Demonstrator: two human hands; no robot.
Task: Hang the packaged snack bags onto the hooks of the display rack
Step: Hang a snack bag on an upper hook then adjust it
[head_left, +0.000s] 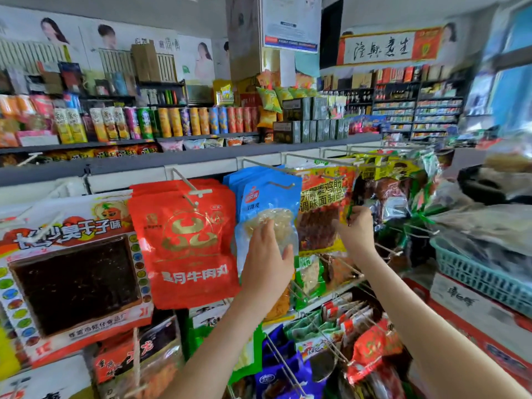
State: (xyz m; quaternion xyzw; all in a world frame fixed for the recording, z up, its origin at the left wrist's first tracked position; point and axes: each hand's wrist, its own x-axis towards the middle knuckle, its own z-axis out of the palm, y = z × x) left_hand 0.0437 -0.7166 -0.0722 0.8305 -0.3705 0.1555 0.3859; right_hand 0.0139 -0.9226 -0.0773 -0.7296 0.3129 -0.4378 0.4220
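Forearms: both are raised from the bottom edge toward the display rack (313,159), bare to the wrist.
Left hand (269,254): it is laid against the front of the blue bag (270,197), over the lower half and the clear window, with the fingertips bent onto the film and the thumb spread to the right.
Left grip: whether the bag is actually clasped or only pressed cannot be told, as the hand's back hides the contact.
Blue bag: it is hung at the front of a row of like bags on a wire hook (280,185); the hook's tip is seen through the hole near the top, well above the hand.
Right hand (357,230): it is clenched on the right edge of the yellow-and-orange bag (322,197), which is pinched about halfway down its side.
Yellow-and-orange bag: it is hung just right of the blue bag, touching it, with the body lying left of the pinching fingers.
Red bag (187,240): it is hung on the next hook to the left, beside the blue bag.
Teal basket (483,275): it is set on cartons at the far right.
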